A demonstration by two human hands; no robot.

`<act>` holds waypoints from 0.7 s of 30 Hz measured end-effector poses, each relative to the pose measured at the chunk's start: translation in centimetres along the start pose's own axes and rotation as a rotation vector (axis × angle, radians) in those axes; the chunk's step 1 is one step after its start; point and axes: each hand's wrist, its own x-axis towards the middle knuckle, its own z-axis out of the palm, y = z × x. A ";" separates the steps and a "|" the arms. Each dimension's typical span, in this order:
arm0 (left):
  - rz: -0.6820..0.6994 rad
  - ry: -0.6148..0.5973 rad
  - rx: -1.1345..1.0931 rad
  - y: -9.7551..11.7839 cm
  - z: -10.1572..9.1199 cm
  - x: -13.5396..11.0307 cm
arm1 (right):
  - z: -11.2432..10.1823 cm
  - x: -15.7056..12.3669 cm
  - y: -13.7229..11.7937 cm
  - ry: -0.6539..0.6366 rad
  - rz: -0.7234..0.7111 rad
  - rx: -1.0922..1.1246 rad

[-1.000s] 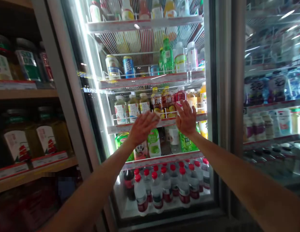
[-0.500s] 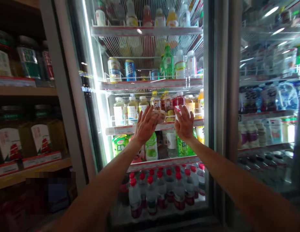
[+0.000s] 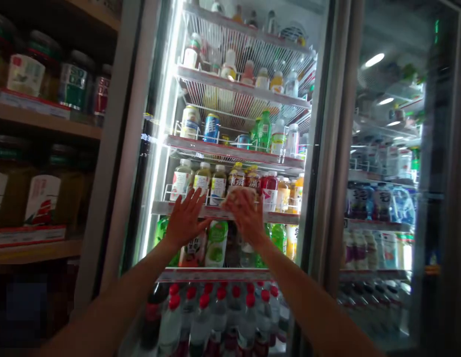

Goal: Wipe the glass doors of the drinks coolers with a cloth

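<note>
A lit drinks fridge with a glass door (image 3: 308, 163) stands in front of me. My left hand (image 3: 186, 217) lies flat against the glass with its fingers spread, level with the shelf rail (image 3: 282, 217) of the middle shelf. My right hand (image 3: 247, 214) rests on the glass just to the right, fingers stretched up and left and partly smeared. A pale blurred patch (image 3: 232, 196) sits at its fingertips; I cannot make out what it is. Behind the hands stand juice bottles (image 3: 202, 179) and, one shelf lower, green bottles (image 3: 216, 243).
Red-capped water bottles (image 3: 215, 317) fill the fridge's bottom shelf, and cans (image 3: 211, 127) stand higher up. A second fridge door (image 3: 382, 198) is on the right. Wooden shelves (image 3: 48, 124) with large jars (image 3: 40, 198) are on the left.
Both hands have slid left and a little down across the glass. The right hand now sits mid-door, close beside the left. My view has tilted upward and shifted.
</note>
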 end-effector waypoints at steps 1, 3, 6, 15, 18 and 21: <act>-0.010 -0.010 0.004 0.1 -0.1 -0.2 | -0.6 -0.6 2.1 0.019 0.081 -0.052; -0.046 -0.022 0.008 0.5 -0.1 -0.4 | -1.9 -1.8 6.7 0.066 0.304 -0.150; -0.063 -0.020 0.017 0.9 0.2 -0.4 | -3.0 -3.2 11.5 0.163 0.583 -0.200; -0.070 -0.012 0.011 0.8 0.4 -0.6 | -0.5 -2.7 -2.7 -0.056 0.004 0.090; -0.071 -0.015 0.017 0.9 0.2 -0.5 | -1.5 -3.8 -0.6 -0.097 -0.002 0.021; -0.062 -0.023 0.031 1.0 0.2 -0.5 | -2.8 -5.7 6.1 0.045 0.350 -0.142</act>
